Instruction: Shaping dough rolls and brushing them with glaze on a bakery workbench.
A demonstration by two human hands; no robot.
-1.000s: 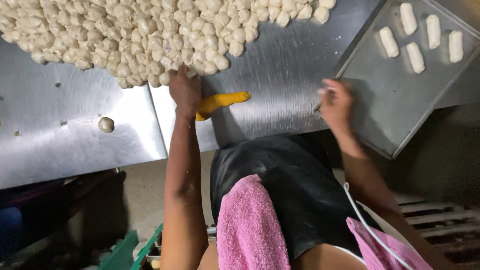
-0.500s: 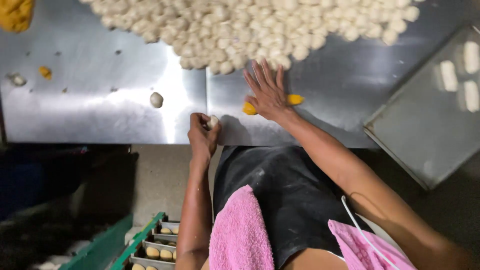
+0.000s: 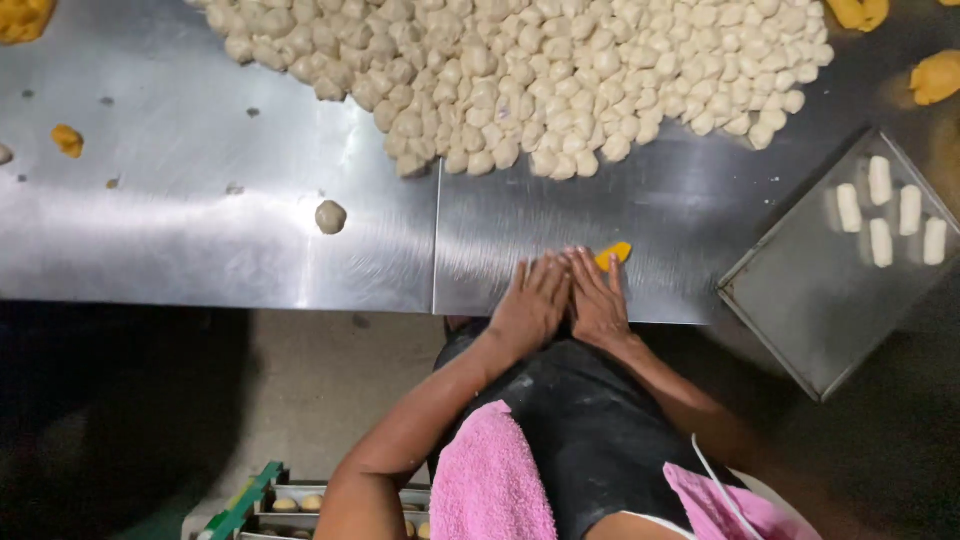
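My left hand (image 3: 532,300) and my right hand (image 3: 598,296) lie flat, side by side, palms down on the steel table (image 3: 220,240) near its front edge. A yellow piece of dough (image 3: 613,254) sticks out from under the right hand's fingertips. What lies under the palms is hidden. A big heap of pale dough balls (image 3: 540,70) covers the table just beyond the hands. One loose dough ball (image 3: 331,216) rests alone to the left.
A metal tray (image 3: 820,300) with several white dough sticks (image 3: 890,215) sits at the right. Yellow dough lumps (image 3: 936,76) lie at the far right and at the far left (image 3: 68,140). Below the table stands a green crate (image 3: 250,500) with rolls.
The left hand came up from the table edge onto the table beside the right hand. Both hands now press flat together over the yellow dough. The camera view shifted.
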